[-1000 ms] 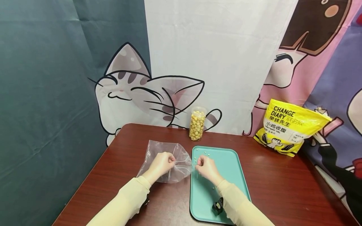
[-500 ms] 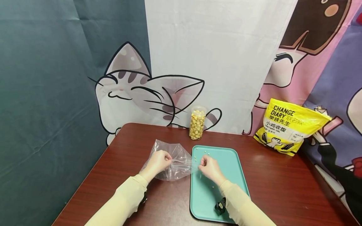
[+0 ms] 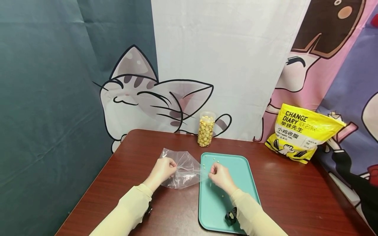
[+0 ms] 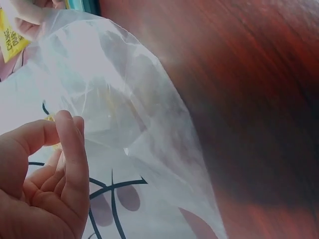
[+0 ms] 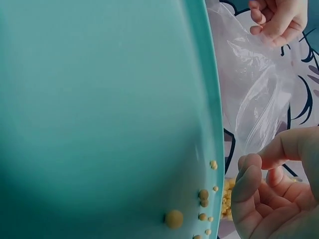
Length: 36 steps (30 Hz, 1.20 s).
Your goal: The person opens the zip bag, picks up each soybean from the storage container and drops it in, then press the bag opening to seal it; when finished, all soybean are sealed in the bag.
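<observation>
A clear plastic bag [image 3: 186,175] is stretched between my two hands, low over the table, its right end overlapping the tray's left edge. My left hand [image 3: 163,168] pinches the bag's left part between thumb and fingertips; in the left wrist view the film [image 4: 124,99] spreads out beyond those fingers. My right hand [image 3: 220,176], above the teal tray [image 3: 237,167], pinches the gathered right end of the bag. The right wrist view shows the film [image 5: 254,94] running taut from the right fingertips up to the left hand [image 5: 281,20].
A clear jar of popcorn [image 3: 205,131] stands behind the tray. Small round yellow bits [image 5: 174,219] lie scattered on the tray, mostly near its far left corner. A yellow snack bag [image 3: 304,132] stands at the back right, by the printed cloth backdrop [image 3: 230,59].
My left hand has drawn a little to the left and my right hand a little to the right. The bag between them is pulled longer and narrower. The jar and tray stay put.
</observation>
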{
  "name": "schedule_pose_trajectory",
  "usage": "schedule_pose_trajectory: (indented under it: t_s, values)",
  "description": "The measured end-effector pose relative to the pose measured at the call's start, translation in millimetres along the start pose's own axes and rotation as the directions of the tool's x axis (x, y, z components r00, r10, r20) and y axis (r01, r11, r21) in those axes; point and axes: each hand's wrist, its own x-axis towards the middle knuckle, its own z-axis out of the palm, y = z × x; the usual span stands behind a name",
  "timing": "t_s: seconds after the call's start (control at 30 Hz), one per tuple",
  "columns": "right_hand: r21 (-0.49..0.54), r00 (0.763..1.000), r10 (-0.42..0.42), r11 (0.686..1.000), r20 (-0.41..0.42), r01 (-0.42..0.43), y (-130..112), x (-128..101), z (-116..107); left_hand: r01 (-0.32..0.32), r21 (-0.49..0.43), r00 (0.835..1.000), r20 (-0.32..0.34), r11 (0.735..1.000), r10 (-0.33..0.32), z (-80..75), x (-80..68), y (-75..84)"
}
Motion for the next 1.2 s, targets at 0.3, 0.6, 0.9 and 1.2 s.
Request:
schedule_pose_trajectory:
  t_s: [0.3, 0.6, 0.9, 1.2]
  values:
    - [0.037, 0.999, -0.03, 0.999, 0.016, 0.029, -10, -4, 4, -0.07, 0.068, 0.997, -0.018, 0.995, 0.072, 8.6, -2.5, 10.8]
    - [0.078, 0.997, -0.062, 0.995, 0.045, 0.058, -17, -5, 6, -0.106, 0.103, 0.994, -0.023, 0.989, 0.109, 15.0, -3.7, 16.4]
    - [0.116, 0.995, -0.082, 0.99, 0.05, 0.076, -17, -5, 8, -0.129, 0.093, 0.989, -0.058, 0.987, 0.134, 18.2, -5.5, 19.2]
    - [0.171, 0.993, -0.092, 0.982, 0.075, 0.078, -11, -6, 6, -0.104, 0.097, 0.994, -0.01, 0.99, 0.105, 18.7, -4.4, 20.5]
